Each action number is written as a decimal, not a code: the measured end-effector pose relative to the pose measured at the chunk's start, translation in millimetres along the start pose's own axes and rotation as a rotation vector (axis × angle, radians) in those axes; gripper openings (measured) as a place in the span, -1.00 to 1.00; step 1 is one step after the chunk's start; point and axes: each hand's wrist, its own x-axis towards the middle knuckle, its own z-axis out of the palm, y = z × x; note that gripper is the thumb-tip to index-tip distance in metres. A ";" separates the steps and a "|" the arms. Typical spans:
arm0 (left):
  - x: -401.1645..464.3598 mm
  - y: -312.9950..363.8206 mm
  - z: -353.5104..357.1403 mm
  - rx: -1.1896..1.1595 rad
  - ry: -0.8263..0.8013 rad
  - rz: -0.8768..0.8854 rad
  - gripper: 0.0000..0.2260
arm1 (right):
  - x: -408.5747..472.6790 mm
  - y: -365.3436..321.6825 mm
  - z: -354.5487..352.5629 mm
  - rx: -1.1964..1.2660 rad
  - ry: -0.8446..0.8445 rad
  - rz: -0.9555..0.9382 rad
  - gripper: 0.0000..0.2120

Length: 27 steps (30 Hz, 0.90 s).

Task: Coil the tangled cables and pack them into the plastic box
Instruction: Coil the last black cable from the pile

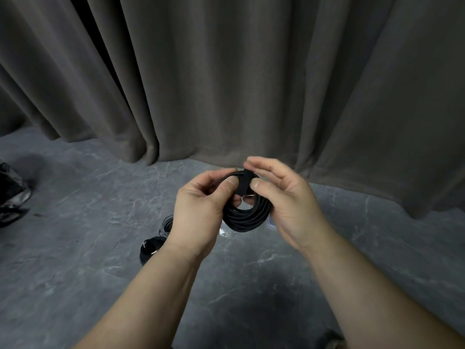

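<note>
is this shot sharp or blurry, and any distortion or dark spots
Head view: dim, soft light; the hands and black coil are slightly soft; wide-angle bending curves the curtain hem; a dark shadow lies on the floor.

Two bare forearms reached into view from the lower edge, with no sleeve, cuff or glove on either of them as far up as the picture showed. The left hand [201,197] and the right hand [284,197] wore no ring, watch, strap or bracelet at finger or wrist. The fingernails that showed were short and unpainted. The thumbs were broad, with blunt tips. Skin creases ran across both wrists. Nothing of the person's clothing could be seen.
</note>
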 end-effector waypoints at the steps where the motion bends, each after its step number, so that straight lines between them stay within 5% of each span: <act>1: 0.4 -0.3 0.8 -0.009 -0.003 0.002 -0.85 | -0.1 -0.8 -0.9 0.035 -0.035 0.022 -0.72; 9: 0.0 -2.1 0.6 0.012 0.015 0.006 -0.83 | 1.2 -0.6 -2.9 -0.154 -0.058 0.007 -0.66; 19: -0.5 2.6 -1.5 -0.016 0.025 -0.022 -0.87 | -1.9 -3.3 -1.5 -0.093 -0.048 -0.036 -0.80; 27: 3.0 0.2 -5.9 0.039 0.046 -0.032 -0.88 | 3.5 -10.6 -3.8 -0.199 0.110 -0.159 -0.96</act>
